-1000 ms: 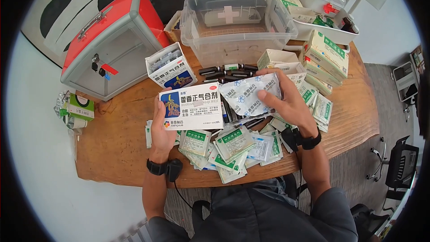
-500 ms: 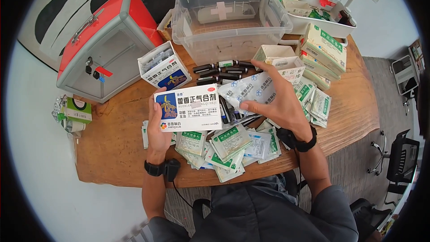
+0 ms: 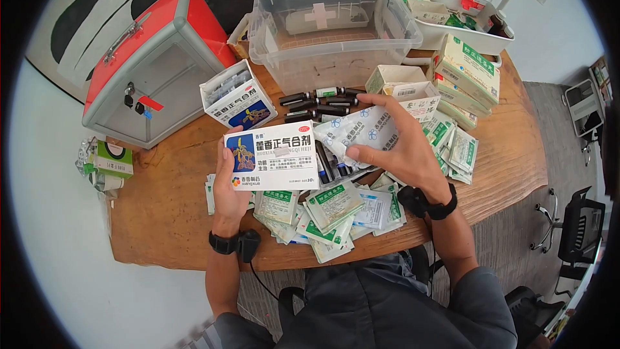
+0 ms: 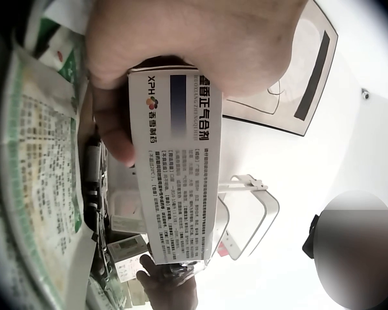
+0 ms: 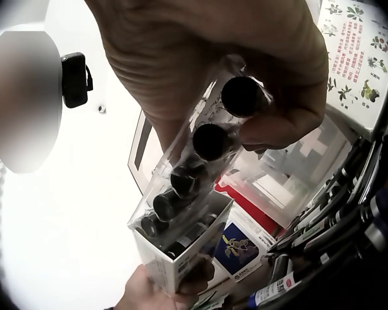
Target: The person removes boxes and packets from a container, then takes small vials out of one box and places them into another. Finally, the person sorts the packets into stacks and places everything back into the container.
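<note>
My left hand (image 3: 231, 197) grips a white medicine carton (image 3: 271, 161) by its left end, printed face up. In the left wrist view, a text-covered side of the carton (image 4: 174, 174) shows. My right hand (image 3: 416, 158) holds a blister tray (image 3: 361, 130) with printed foil backing, thumb along its near edge and fingers at the far one. Seen from the right wrist, the tray's black-capped vials (image 5: 211, 142) stand in a row, and its far end lies inside the carton's open end (image 5: 165, 258). Behind the carton stands a matching upright carton (image 3: 239, 100) with packs in it.
Loose dark vials (image 3: 323, 103) lie behind the hands. Green-and-white sachets (image 3: 332, 207) cover the table's front, with more sachets at right. A clear plastic bin (image 3: 336, 68), a red-and-grey case (image 3: 155, 64), stacked cartons (image 3: 468, 74) and a white tub (image 3: 465, 39) stand around the back.
My right thumb has slid off the middle of the foil to the near edge, and the hand has spread across the tray. The carton stays in my left hand, nearly still.
</note>
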### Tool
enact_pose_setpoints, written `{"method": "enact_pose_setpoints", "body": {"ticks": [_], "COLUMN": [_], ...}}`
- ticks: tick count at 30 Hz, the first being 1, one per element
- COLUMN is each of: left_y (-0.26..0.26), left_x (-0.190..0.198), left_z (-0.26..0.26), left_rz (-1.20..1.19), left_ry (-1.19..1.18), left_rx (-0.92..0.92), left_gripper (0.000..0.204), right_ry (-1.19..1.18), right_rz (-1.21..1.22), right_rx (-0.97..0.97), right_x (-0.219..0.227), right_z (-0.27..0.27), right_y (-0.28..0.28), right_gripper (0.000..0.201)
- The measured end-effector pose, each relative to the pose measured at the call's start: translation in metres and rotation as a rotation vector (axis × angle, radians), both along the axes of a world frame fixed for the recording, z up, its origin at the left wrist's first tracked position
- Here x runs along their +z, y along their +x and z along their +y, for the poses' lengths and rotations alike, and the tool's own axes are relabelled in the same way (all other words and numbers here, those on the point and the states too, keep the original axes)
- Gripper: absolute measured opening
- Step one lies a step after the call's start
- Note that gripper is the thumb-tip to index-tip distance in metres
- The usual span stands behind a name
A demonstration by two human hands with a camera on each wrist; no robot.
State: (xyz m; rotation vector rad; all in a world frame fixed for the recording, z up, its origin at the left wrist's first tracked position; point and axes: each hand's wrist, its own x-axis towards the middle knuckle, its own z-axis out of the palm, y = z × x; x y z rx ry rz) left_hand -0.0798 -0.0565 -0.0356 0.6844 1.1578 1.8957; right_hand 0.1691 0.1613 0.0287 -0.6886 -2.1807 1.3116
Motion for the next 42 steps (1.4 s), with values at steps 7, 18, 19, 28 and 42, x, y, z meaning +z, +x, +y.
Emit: {"method": "enact_pose_setpoints", "body": {"ticks": [7, 18, 19, 28, 42], "left_y": [0.002, 0.015, 0.015, 0.017, 0.03], "left_x": [0.001, 0.003, 0.003, 0.007, 0.008], "left_z": [0.001, 0.004, 0.004, 0.004, 0.001], "left_rz": [0.011, 0.188, 0.191, 0.241, 0.381], "left_ry": [-0.03, -0.081, -0.085, -0.14, -0.166], "left_rx": [0.0, 0.006, 0.007, -0.032, 0.02], "left_gripper": [0.053, 0.056, 0.056, 0.054, 0.055], "right_ry": [0.345, 0.358, 0.355, 0.325, 0.134], "right_rz": [0.004, -0.119, -0.108, -0.041, 0.021], "right_rx": [-0.028, -0.051, -0.062, -0.165, -0.223], "right_x": [-0.012, -0.011, -0.01, -0.007, -0.011], "right_z": [-0.004, -0.008, -0.009, -0.01, -0.011], "right_y": [-0.001, -0.001, -0.002, -0.003, -0.004], "right_gripper": [0.078, 0.075, 0.073, 0.054, 0.04]}}
